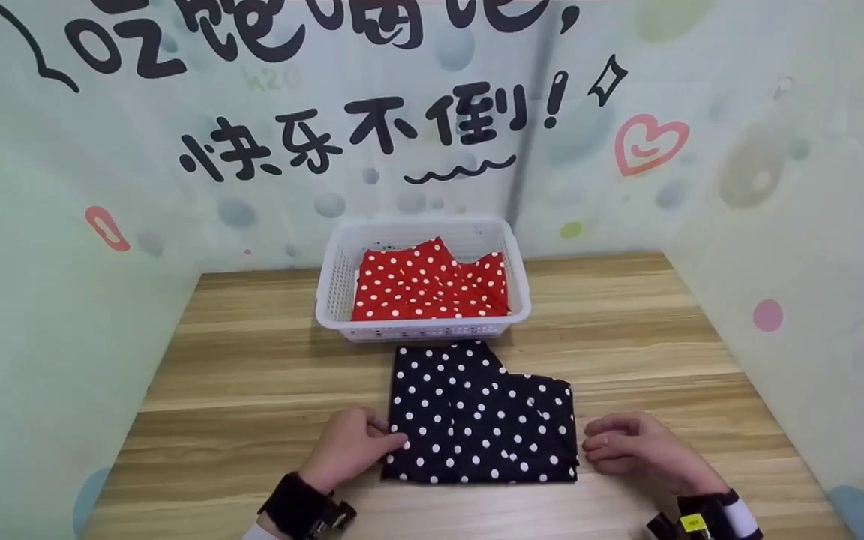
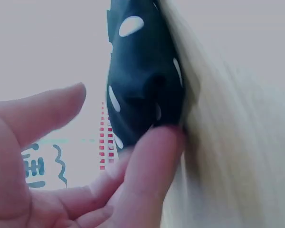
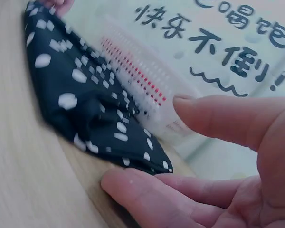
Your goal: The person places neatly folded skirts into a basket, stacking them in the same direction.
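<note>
A folded black cloth piece with white polka dots (image 1: 477, 420) lies flat on the table, with a notch at its upper right corner. My left hand (image 1: 353, 446) is at its left edge. In the left wrist view, the fingertips (image 2: 154, 152) touch the cloth's edge at table level, while the thumb stays raised above the cloth. To the right of the cloth, my right hand (image 1: 642, 446) holds nothing. A small gap separates its loosely bent fingers from the cloth's right edge, and the right wrist view shows the thumb apart from the fingers.
Behind the black cloth stands a white perforated plastic basket (image 1: 327, 300). A folded red cloth with white dots (image 1: 424, 289) lies in it. Printed wall sheets (image 1: 432, 187) enclose the wooden table (image 1: 244, 360) at the back and both sides.
</note>
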The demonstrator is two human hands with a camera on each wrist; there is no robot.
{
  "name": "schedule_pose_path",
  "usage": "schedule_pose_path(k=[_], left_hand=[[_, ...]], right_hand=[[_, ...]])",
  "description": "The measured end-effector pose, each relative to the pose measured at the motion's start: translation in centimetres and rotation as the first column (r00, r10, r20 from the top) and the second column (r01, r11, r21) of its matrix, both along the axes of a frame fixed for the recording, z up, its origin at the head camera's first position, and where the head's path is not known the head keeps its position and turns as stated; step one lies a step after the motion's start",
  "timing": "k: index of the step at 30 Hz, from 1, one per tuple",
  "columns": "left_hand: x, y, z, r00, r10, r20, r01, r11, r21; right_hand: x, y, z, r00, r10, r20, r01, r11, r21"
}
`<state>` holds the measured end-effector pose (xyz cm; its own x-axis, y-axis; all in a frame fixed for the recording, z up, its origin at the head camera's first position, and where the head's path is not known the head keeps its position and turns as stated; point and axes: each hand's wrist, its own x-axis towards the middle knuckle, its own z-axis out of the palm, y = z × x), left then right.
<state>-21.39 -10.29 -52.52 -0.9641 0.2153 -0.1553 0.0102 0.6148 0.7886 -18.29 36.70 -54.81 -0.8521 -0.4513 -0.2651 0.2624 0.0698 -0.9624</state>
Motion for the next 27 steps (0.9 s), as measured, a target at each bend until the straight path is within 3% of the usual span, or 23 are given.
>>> schedule_pose_path(k=[4,9,13,17,20,24,27], left_hand=[[-0.5,0.1,-0.5,0.996,0.055,0.071,-0.062,0.992,0.105],[-0.8,0.4,-1.3,0.989,0.063,0.134,-0.090,0.973,0.210],[-0.6,0.5,-1.6,0.983,0.028,0.182,-0.086,0.944,0.318],[-0.2,0.7,-1.7,0.975,-0.050,0.217,-0.053,0.894,0.446],[0.2,1.1,-1.6,0.977,-0.078,0.197,-0.020,0.891,0.454],[0.8,1.8,-1.7,0.985,-0.084,0.149,0.016,0.911,0.411],[0.8,2.0,-1.9,0.985,-0.085,0.149,0.013,0.902,0.432]], right_hand=[[0.3,0.0,-0.1,0.999,0.043,0.011,-0.042,0.995,-0.089],[0.4,-0.6,-0.1,0.998,0.020,0.052,-0.014,0.994,-0.113],[0.4,-1.4,-0.3,0.997,-0.010,0.080,0.020,0.992,-0.123],[0.4,-2.4,-0.3,0.995,-0.021,0.099,0.037,0.987,-0.160],[0.4,-3.2,-0.3,0.994,-0.019,0.112,0.040,0.980,-0.193],[0.4,-4.3,-0.3,0.995,-0.005,0.100,0.028,0.972,-0.234],[0.3,-5.4,-0.2,0.995,0.021,0.101,0.008,0.959,-0.282]])
